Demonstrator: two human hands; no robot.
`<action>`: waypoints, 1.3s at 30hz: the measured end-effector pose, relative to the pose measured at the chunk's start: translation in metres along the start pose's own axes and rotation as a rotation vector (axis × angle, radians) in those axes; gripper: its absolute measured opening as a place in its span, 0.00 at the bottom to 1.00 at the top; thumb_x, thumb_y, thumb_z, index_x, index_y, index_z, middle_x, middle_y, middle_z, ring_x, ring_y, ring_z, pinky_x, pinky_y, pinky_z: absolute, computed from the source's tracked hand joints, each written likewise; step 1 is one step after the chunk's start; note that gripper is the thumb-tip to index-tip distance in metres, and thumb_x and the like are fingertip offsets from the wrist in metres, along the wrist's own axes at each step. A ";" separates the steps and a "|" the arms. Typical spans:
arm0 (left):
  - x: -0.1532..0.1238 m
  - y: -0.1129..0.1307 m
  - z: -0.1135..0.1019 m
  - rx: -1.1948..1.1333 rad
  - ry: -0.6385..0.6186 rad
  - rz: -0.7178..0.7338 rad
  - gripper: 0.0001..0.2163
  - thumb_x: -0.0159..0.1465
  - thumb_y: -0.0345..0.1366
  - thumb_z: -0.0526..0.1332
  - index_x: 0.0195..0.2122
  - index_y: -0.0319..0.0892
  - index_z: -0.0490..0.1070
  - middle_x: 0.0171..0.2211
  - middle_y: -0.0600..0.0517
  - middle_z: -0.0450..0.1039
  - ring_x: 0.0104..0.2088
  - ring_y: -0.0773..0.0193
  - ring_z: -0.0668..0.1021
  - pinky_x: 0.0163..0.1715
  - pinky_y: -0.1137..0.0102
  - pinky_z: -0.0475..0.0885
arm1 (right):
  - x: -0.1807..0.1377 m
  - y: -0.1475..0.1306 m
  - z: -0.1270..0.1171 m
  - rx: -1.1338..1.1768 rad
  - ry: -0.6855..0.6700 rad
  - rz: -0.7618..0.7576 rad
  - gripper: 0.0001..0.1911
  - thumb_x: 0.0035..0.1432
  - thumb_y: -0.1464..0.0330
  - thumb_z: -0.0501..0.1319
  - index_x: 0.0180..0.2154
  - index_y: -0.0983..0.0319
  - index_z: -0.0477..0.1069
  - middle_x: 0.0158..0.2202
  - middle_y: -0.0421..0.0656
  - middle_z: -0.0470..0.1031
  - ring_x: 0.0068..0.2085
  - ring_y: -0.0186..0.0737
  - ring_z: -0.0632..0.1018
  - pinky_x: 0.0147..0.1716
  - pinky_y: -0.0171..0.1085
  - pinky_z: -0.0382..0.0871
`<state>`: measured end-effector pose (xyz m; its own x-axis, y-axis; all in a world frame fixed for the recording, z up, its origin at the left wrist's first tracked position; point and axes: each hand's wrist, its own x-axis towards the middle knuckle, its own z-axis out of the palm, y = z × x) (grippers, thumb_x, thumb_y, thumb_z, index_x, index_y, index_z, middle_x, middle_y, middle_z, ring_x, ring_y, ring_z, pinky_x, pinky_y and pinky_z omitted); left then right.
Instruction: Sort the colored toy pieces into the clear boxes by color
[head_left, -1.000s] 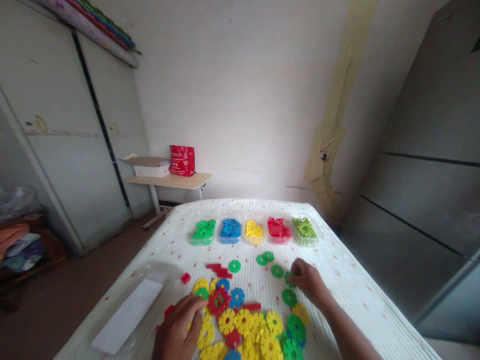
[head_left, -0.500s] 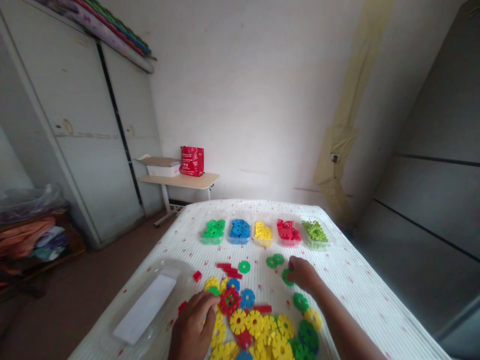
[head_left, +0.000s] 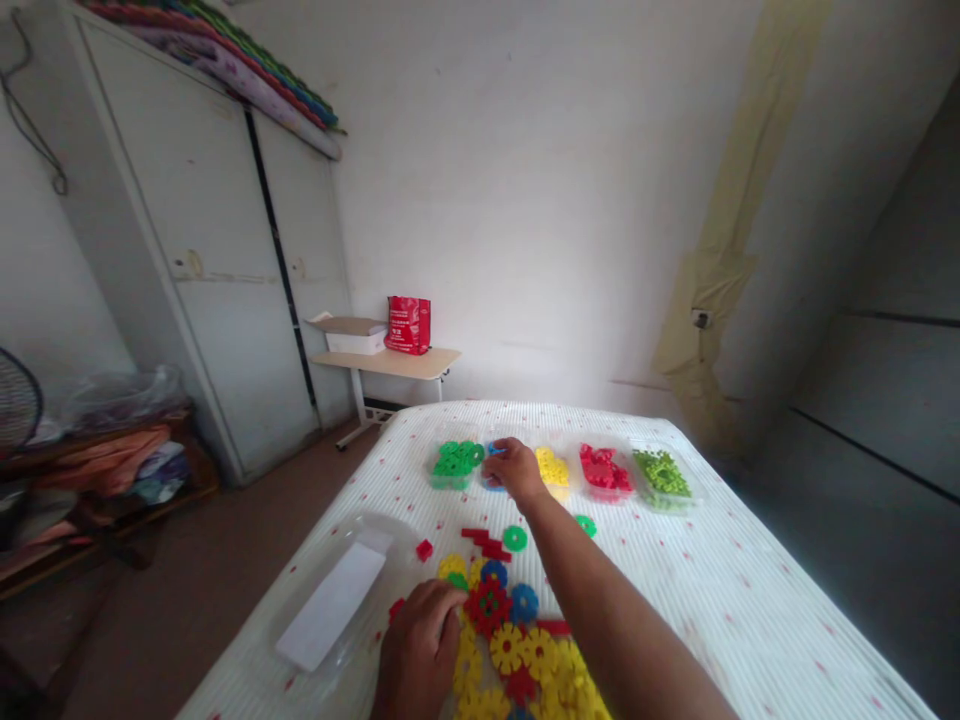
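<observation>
My right hand (head_left: 511, 466) reaches over the clear box of blue discs (head_left: 493, 482). Its fingers are closed on a green notched disc (head_left: 478, 454), beside the box of green discs (head_left: 454, 462). Near me, my left hand (head_left: 424, 630) rests at the left edge of a pile of notched plastic pieces, loosely curled with thumb and forefinger apart; its lower fingers are hidden. Its fingertips are close to a red piece cluster (head_left: 487, 606). Yellow discs (head_left: 538, 652) and a blue disc (head_left: 523, 603) lie around. My right forearm covers part of the pile.
Boxes of yellow (head_left: 553, 468), red (head_left: 604, 472) and light green pieces (head_left: 661, 474) continue the row. Red strips (head_left: 487, 545) and green discs (head_left: 515, 538) lie mid-table. A clear lid (head_left: 375, 522) with a white paper strip (head_left: 337, 600) is at left.
My right hand has moved left and away from me, carrying a green disc from the table to the boxes. My left hand stays by the pile. The view has turned slightly left.
</observation>
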<state>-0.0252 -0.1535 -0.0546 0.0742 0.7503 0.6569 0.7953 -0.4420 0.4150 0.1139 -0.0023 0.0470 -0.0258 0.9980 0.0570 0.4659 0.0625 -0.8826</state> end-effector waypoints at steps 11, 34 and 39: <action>-0.001 0.006 0.001 -0.033 -0.008 0.035 0.10 0.59 0.27 0.52 0.31 0.45 0.72 0.30 0.52 0.76 0.33 0.64 0.78 0.34 0.71 0.74 | -0.047 0.077 -0.071 -0.278 0.170 -0.035 0.07 0.48 0.77 0.54 0.25 0.62 0.69 0.22 0.38 0.72 0.23 0.31 0.75 0.23 0.28 0.63; -0.002 -0.008 -0.006 0.015 0.069 0.021 0.10 0.60 0.29 0.51 0.34 0.45 0.72 0.33 0.50 0.76 0.36 0.64 0.78 0.37 0.72 0.74 | -0.066 0.140 -0.110 -0.625 0.203 -0.015 0.14 0.52 0.74 0.53 0.37 0.62 0.75 0.35 0.45 0.79 0.37 0.39 0.78 0.36 0.33 0.65; 0.018 -0.004 -0.006 0.102 -0.078 0.006 0.11 0.58 0.28 0.53 0.37 0.45 0.74 0.37 0.49 0.76 0.40 0.60 0.77 0.42 0.65 0.73 | -0.088 0.154 -0.134 -0.630 0.211 0.002 0.13 0.51 0.72 0.52 0.33 0.62 0.75 0.33 0.45 0.79 0.35 0.42 0.78 0.35 0.35 0.66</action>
<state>-0.0308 -0.1405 -0.0408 0.1224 0.7856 0.6065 0.8514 -0.3972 0.3427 0.3062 -0.0811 -0.0311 0.1195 0.9720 0.2024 0.8953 -0.0173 -0.4452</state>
